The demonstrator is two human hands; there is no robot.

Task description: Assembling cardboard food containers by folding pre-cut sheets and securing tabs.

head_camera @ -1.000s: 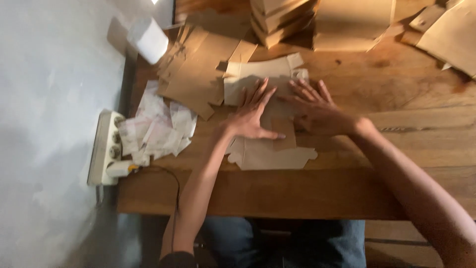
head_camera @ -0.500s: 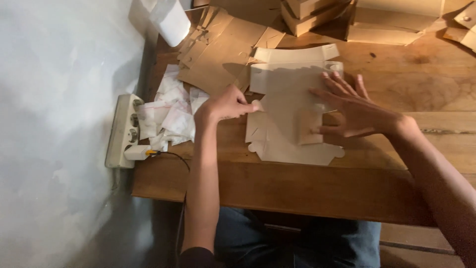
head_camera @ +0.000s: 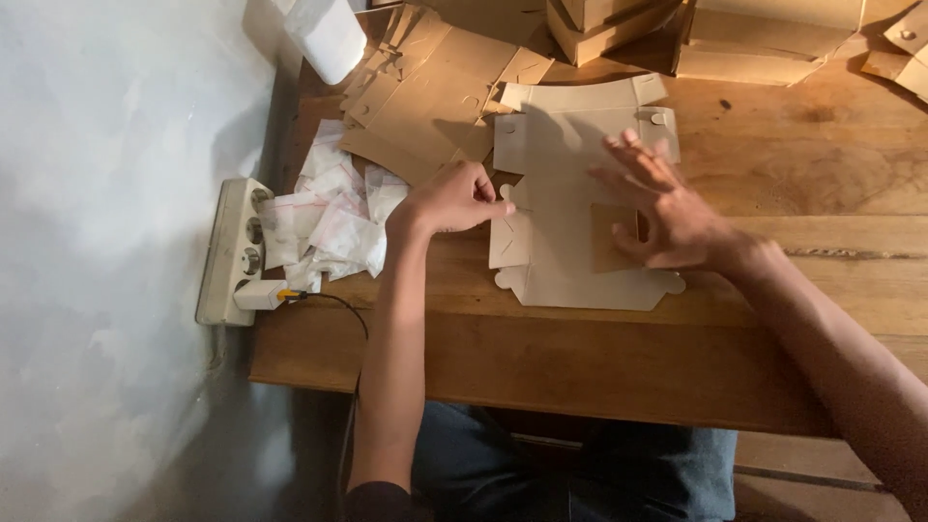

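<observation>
The left hand [head_camera: 452,198] is pinching a side flap of the flat box blank [head_camera: 570,208] lying on the wooden surface [head_camera: 802,174]; the right hand [head_camera: 667,217] is pressing it, fingers spread. Small plastic bags [head_camera: 333,227] (beside a power strip [head_camera: 235,249]) are crowding the left.

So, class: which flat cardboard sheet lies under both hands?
The pale box blank nearest the table edge, under both hands; the browner blanks lie untouched behind.
</observation>
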